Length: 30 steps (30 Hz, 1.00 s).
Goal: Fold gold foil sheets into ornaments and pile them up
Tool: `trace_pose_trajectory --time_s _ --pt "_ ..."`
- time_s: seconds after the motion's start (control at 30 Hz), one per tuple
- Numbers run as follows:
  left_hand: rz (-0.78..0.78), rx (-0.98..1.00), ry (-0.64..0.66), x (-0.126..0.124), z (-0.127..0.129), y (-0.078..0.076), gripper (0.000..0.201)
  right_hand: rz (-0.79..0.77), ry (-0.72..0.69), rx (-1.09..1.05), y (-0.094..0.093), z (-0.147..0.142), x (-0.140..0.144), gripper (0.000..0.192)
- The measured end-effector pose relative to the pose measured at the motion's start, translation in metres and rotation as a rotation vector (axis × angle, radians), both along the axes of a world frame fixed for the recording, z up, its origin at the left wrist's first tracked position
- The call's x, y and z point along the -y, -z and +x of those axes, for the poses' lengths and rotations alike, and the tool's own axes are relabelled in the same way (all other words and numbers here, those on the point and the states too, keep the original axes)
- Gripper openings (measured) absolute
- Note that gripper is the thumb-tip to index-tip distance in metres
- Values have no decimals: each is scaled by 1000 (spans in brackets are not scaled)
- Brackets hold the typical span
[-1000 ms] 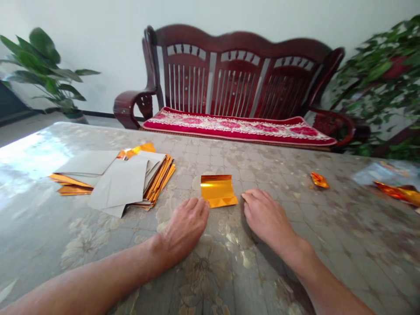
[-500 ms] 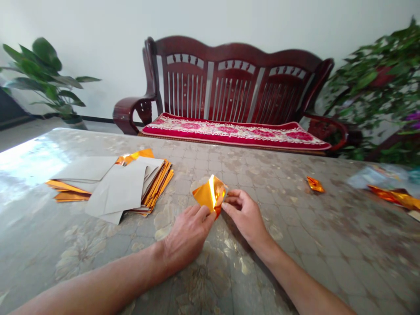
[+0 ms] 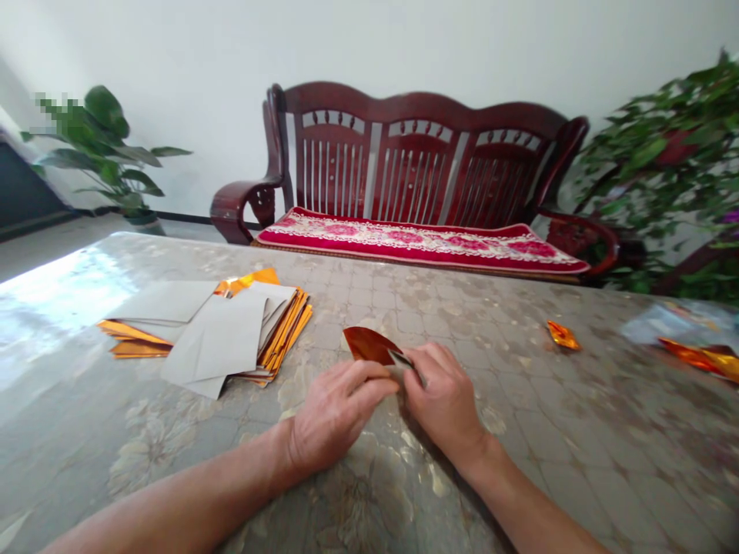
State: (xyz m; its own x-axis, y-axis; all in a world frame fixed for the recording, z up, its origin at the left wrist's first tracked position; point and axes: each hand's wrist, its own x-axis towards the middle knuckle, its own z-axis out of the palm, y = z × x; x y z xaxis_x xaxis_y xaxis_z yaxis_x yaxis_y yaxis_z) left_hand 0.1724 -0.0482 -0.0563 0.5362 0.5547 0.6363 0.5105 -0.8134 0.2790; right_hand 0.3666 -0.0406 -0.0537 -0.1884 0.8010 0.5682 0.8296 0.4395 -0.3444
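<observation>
A partly folded sheet of gold foil paper [image 3: 369, 345] is held between both hands over the middle of the table; its orange-gold side faces up and a grey backing shows at the fold. My left hand [image 3: 340, 404] grips its near edge, thumb and fingers pressed together. On the other side, my right hand [image 3: 443, 392] pinches the grey folded edge with curled fingers. The fingertips partly hide the lower part of the sheet. To the left lies a loose stack of foil paper sheets [image 3: 222, 338], mostly grey side up with gold edges.
A small folded gold foil piece [image 3: 562, 335] lies right of my hands. Farther right are a clear plastic bag [image 3: 663, 322] and more orange-gold foil [image 3: 696, 355]. Behind the patterned table [image 3: 231, 462] stands a dark red wooden bench [image 3: 416, 165], with plants at either side.
The foil sheet has been tilted and bent, from its shiny face showing broadly to a curved fold with grey backing visible. My right hand has closed in on its edge. The view shifted slightly.
</observation>
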Motion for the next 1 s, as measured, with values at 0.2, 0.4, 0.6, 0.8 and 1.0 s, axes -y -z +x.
trace_pose_trajectory --time_s 0.2,0.4,0.6,0.8,1.0 --pt "128 202 -128 -5 -4 -7 23 223 39 416 -18 -2 11 24" --pt "45 131 -85 -21 -10 -2 11 272 46 473 -16 -1 15 18" --pt "128 284 11 -25 -16 0 14 451 41 352 -23 16 16 19" --pt "10 70 -95 -31 -18 5 13 288 -59 448 -8 18 13 13" --pt "-31 -266 -112 -31 -14 9 18 146 -93 417 7 18 6 15"
